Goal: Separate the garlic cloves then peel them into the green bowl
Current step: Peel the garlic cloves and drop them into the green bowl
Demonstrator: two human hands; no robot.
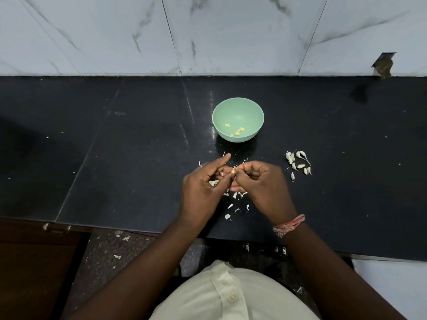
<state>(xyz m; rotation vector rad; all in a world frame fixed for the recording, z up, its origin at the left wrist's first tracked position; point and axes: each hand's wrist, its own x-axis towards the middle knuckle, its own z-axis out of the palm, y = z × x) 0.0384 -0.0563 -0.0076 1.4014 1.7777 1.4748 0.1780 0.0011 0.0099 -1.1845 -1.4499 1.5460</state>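
Inspector: Nearest, a cream buttoned shirt (pixel 231 294). Above the black stone worktop (pixel 115 158), left hand (pixel 203 188) and right hand (pixel 263 183) pinch one small pale garlic clove (pixel 233 172), fingers clamped on it.

Clerk: Step?

Inspector: Peeling, I judge. Several peeled cloves lie in the round green bowl (pixel 238 105); unpeeled cloves (pixel 298 163) wait at right. Next: strip skin, drop clove in.

Wears a cream shirt (pixel 231 294) with a placket down the front and round, pale buttons (pixel 232 296). Bare forearms, no sleeves in view. On the right wrist, a bundle of pink and orange threads (pixel 290 225) with frayed ends hanging loose.
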